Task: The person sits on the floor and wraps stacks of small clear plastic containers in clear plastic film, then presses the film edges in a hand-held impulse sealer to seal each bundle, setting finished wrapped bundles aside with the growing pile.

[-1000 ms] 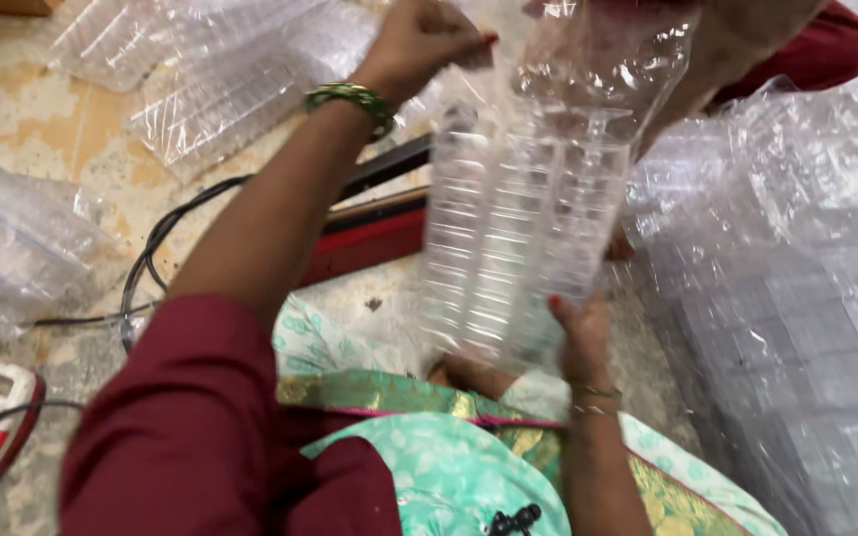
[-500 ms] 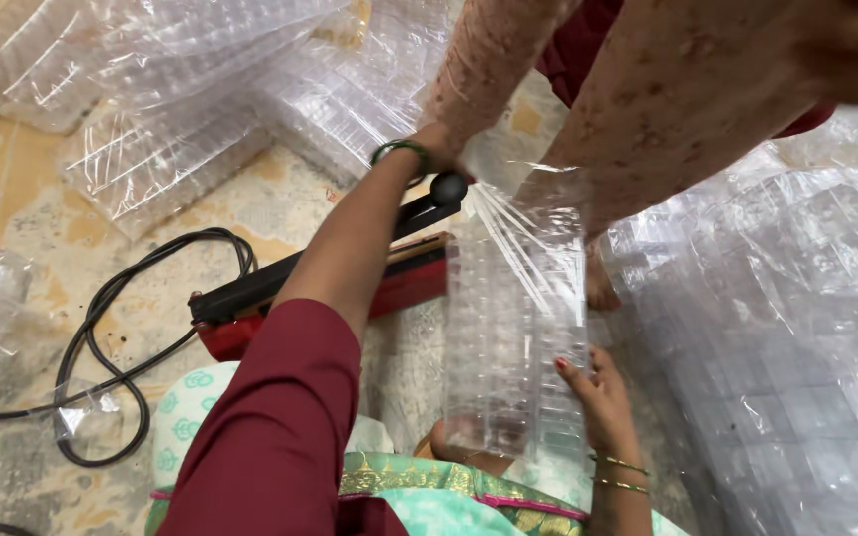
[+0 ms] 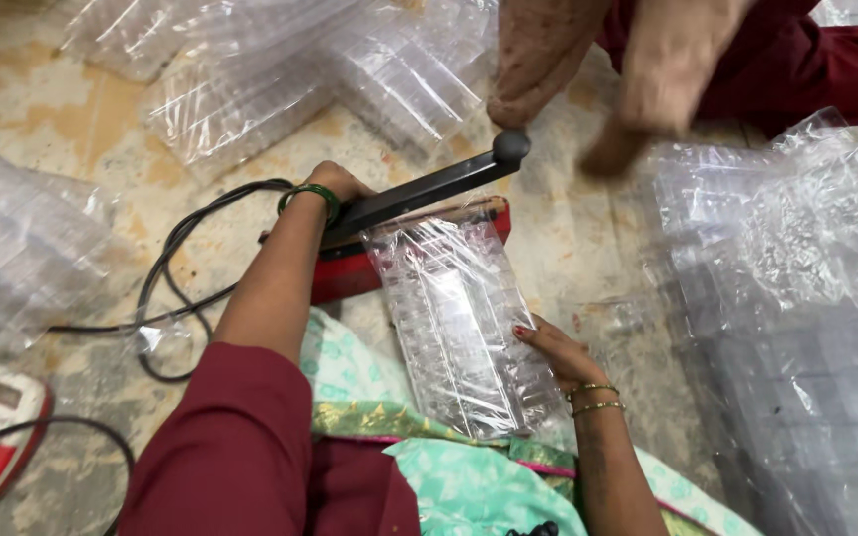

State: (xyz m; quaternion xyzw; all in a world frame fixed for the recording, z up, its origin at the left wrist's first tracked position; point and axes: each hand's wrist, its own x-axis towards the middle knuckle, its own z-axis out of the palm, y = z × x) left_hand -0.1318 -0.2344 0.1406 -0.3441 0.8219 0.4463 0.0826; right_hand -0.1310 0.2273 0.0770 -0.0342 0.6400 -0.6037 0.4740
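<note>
stained concrete floor [image 3: 42,89]. left hand [image 3: 338,184] clenched on black sealer lever [image 3: 429,189]; right hand [image 3: 553,347] steadies clear plastic bag of stacked trays [image 3: 459,318], mouth under the lever. light, slippery, crushable; grip edges.

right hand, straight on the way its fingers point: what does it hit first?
The right hand points up-left and already touches the clear plastic pack. Carrying on across it, it would probably reach the red sealer base; depth unclear.

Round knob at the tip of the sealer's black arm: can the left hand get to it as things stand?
Probably yes. The left hand already rests on the black arm, and the stretch up to the knob looks bare, though another person's sleeve hangs close above it.
</note>
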